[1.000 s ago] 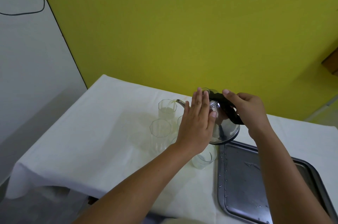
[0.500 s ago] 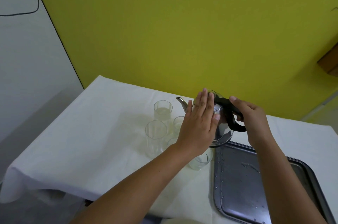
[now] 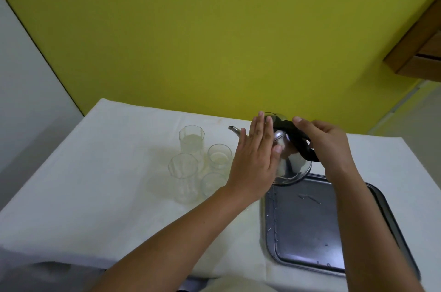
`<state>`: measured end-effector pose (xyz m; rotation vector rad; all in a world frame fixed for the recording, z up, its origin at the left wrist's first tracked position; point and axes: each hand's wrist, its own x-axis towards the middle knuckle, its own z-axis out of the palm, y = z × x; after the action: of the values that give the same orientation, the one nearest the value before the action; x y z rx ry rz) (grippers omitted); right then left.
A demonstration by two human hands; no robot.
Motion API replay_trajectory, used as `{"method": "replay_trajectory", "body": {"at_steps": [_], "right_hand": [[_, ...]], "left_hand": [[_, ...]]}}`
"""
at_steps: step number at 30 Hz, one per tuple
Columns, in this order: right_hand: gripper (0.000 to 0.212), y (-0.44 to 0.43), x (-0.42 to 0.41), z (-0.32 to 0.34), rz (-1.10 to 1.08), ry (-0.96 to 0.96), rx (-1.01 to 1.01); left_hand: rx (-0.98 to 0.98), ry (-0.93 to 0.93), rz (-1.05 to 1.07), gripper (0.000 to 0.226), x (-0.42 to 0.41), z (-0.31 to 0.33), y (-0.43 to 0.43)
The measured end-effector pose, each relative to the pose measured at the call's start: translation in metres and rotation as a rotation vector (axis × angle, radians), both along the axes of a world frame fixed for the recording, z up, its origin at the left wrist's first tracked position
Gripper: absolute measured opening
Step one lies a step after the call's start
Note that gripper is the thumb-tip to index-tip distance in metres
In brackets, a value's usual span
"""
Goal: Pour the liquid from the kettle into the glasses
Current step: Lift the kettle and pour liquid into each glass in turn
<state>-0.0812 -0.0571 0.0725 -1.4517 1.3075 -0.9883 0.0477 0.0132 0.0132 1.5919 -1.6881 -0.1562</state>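
Observation:
A steel kettle (image 3: 293,162) with a black handle is held above the far left corner of the metal tray (image 3: 307,227), nearly upright, its spout pointing left. My right hand (image 3: 327,143) grips the black handle. My left hand (image 3: 255,160) lies flat with fingers straight against the kettle's left side and lid. Left of the kettle stand several clear glasses: a tall far one (image 3: 191,140) holding pale liquid, a short one (image 3: 219,156) with a little liquid, a tall near one (image 3: 183,176) and a short near one (image 3: 212,183) partly behind my left wrist.
The table carries a white cloth (image 3: 95,184) and stands against a yellow wall. The grey tray has water drops on it and reaches the table's near right edge. A wooden cabinet corner (image 3: 420,53) juts out at the upper right.
The kettle has swung back from its tilt over the far tall glass to nearly upright, and the stream has stopped. Both hands moved slightly right with it.

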Motion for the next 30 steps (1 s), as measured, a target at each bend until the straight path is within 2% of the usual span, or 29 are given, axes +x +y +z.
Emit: {"method": "replay_trajectory", "body": {"at_steps": [2,9,18,24,30], "right_hand": [[0.072,0.001,-0.003,0.003,-0.018,0.055,-0.028],[0.048,0.004,-0.012,0.008,-0.036,0.122,-0.054],[0.060,0.007,-0.013,0.006,0.000,0.294,-0.090],[0.052,0.015,-0.009,0.006,-0.022,0.351,-0.103],[0.052,0.019,-0.009,0.006,-0.026,0.380,-0.103]], "left_hand": [[-0.010,0.011,0.003,0.056,-0.004,-0.003,0.000],[-0.034,0.079,-0.001,0.056,-0.014,0.000,0.005],[0.022,0.170,-0.028,0.057,-0.018,-0.011,0.018],[0.039,0.180,-0.022,0.056,-0.017,-0.017,0.020],[0.053,0.177,-0.027,0.057,-0.017,-0.018,0.023]]}}
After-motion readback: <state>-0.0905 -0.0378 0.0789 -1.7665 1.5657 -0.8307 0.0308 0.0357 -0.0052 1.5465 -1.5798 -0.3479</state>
